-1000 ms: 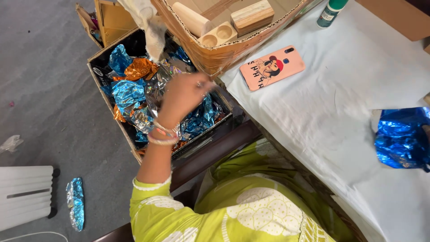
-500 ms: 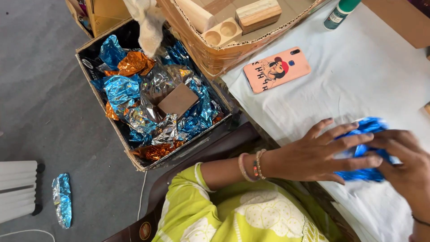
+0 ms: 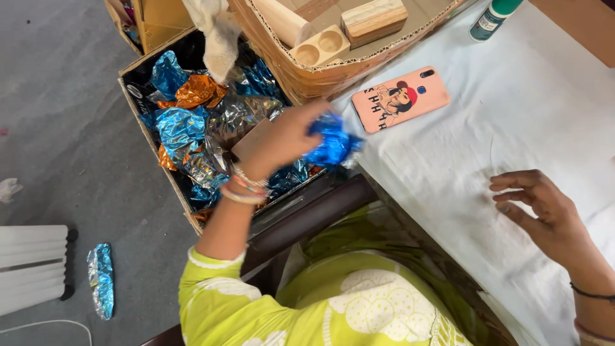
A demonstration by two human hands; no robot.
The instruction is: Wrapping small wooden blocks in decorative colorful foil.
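The left hand (image 3: 282, 138) is clutching a crumpled blue foil (image 3: 331, 142) just above the foil-filled box (image 3: 154, 150); the right hand (image 3: 538, 211), fingers spread, is resting beyond the box on the white cloth (image 3: 461, 160).

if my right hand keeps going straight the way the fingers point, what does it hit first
The right hand lies on the white cloth, fingers pointing left. Bare cloth comes first, then probably the table edge; the pink phone sits further up, seemingly off that line.
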